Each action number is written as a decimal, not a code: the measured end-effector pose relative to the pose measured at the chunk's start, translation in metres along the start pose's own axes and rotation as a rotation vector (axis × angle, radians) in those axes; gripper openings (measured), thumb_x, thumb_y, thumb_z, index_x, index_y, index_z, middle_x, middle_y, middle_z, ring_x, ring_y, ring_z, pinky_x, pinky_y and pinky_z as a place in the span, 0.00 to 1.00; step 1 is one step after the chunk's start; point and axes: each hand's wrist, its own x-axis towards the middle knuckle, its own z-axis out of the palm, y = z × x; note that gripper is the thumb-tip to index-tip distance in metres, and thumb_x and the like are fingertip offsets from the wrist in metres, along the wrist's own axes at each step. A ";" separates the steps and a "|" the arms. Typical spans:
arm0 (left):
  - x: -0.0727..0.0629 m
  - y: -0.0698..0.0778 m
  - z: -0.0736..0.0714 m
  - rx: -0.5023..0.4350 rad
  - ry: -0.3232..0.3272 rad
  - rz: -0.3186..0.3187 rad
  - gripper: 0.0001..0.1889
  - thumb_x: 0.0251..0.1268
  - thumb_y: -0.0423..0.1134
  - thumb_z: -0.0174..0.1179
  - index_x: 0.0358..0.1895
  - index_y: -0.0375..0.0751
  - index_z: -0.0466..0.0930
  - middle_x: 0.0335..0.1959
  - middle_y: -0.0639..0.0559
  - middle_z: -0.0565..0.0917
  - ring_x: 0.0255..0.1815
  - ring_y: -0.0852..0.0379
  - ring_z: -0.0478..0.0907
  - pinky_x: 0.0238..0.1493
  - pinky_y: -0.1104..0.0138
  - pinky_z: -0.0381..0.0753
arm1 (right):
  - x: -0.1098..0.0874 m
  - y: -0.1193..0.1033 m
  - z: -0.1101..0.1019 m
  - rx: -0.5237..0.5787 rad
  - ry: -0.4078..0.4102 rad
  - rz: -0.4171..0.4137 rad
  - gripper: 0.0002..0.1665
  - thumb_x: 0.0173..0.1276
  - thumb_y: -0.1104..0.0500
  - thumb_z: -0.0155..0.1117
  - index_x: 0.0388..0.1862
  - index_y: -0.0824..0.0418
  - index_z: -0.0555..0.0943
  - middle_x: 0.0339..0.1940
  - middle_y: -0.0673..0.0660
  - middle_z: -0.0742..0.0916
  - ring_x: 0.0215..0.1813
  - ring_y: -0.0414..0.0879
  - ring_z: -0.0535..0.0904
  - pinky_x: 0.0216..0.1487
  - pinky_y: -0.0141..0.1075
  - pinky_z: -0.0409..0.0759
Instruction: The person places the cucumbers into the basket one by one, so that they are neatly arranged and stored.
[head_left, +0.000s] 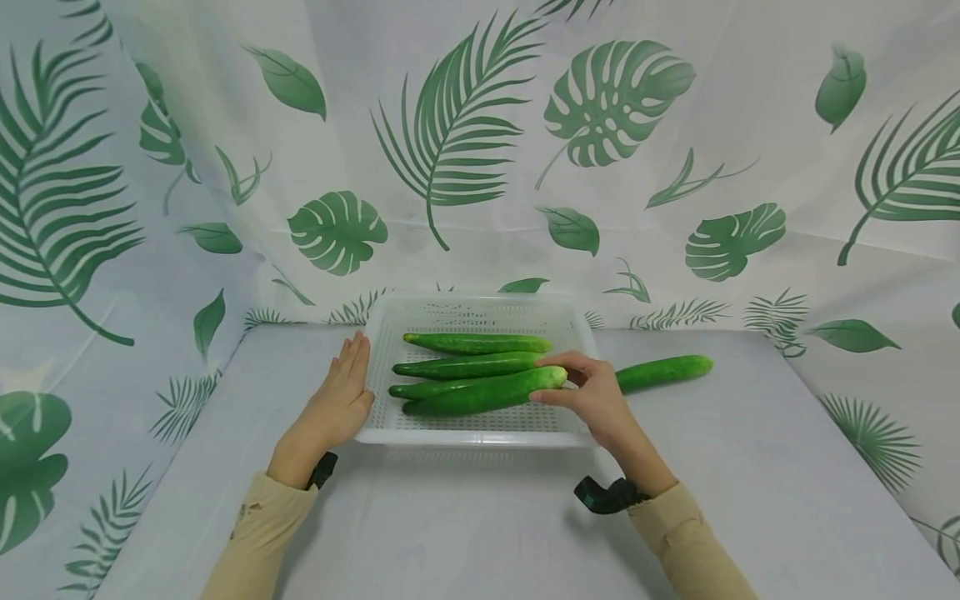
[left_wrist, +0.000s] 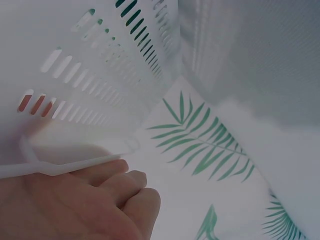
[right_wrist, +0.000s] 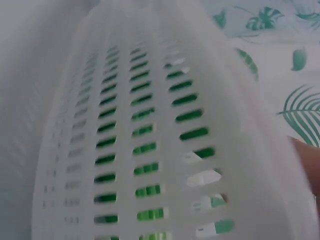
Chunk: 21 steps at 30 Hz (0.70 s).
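A white slotted plastic basket [head_left: 480,437] stands on the table with several long green cucumbers inside. My right hand [head_left: 592,396] reaches over its right side and pinches the pale end of the nearest cucumber [head_left: 480,395], which lies slantwise against another cucumber [head_left: 427,389]. Behind them, two more cucumbers [head_left: 465,365] lie side by side. The left hand [head_left: 341,396] rests with straight fingers along the basket's left rim; in the left wrist view its fingers [left_wrist: 142,205] are beside that rim. In the right wrist view the slotted basket wall [right_wrist: 165,115] hides most of the hand.
One cucumber [head_left: 667,371] lies on the table outside the basket, to the right, partly behind my right hand. A white curtain with green leaf prints [head_left: 480,167] hangs behind the table [head_left: 465,533] and along its sides.
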 end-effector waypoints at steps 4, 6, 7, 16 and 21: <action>0.000 -0.001 0.001 -0.010 0.005 0.004 0.37 0.70 0.31 0.40 0.78 0.27 0.33 0.80 0.36 0.34 0.80 0.41 0.28 0.77 0.45 0.36 | 0.002 0.000 0.004 -0.247 0.041 0.001 0.27 0.51 0.62 0.81 0.51 0.64 0.85 0.51 0.58 0.84 0.57 0.53 0.79 0.54 0.45 0.81; 0.000 -0.001 0.001 -0.011 0.006 0.006 0.37 0.70 0.31 0.40 0.78 0.27 0.33 0.80 0.36 0.34 0.80 0.40 0.28 0.76 0.44 0.36 | 0.004 0.000 0.006 -0.378 0.055 -0.007 0.26 0.49 0.61 0.82 0.49 0.64 0.86 0.50 0.59 0.85 0.53 0.55 0.80 0.52 0.48 0.81; 0.000 -0.001 0.001 -0.011 0.006 0.007 0.37 0.70 0.31 0.40 0.78 0.27 0.33 0.80 0.35 0.34 0.80 0.40 0.28 0.76 0.44 0.36 | 0.004 -0.001 0.008 -0.430 0.059 -0.008 0.25 0.48 0.61 0.83 0.47 0.64 0.86 0.48 0.60 0.85 0.51 0.55 0.81 0.51 0.49 0.81; 0.000 0.000 0.001 -0.021 0.002 0.007 0.37 0.70 0.31 0.39 0.78 0.27 0.33 0.80 0.35 0.34 0.80 0.41 0.28 0.76 0.44 0.36 | 0.012 0.001 0.019 -0.768 -0.061 0.026 0.25 0.45 0.62 0.83 0.41 0.71 0.85 0.40 0.61 0.86 0.44 0.56 0.82 0.47 0.47 0.82; -0.001 0.000 0.000 -0.024 0.004 0.006 0.37 0.70 0.30 0.39 0.78 0.27 0.33 0.80 0.35 0.35 0.80 0.40 0.28 0.76 0.44 0.37 | 0.016 0.000 0.022 -0.854 -0.105 0.055 0.25 0.43 0.64 0.84 0.39 0.73 0.85 0.41 0.64 0.88 0.47 0.60 0.83 0.48 0.49 0.82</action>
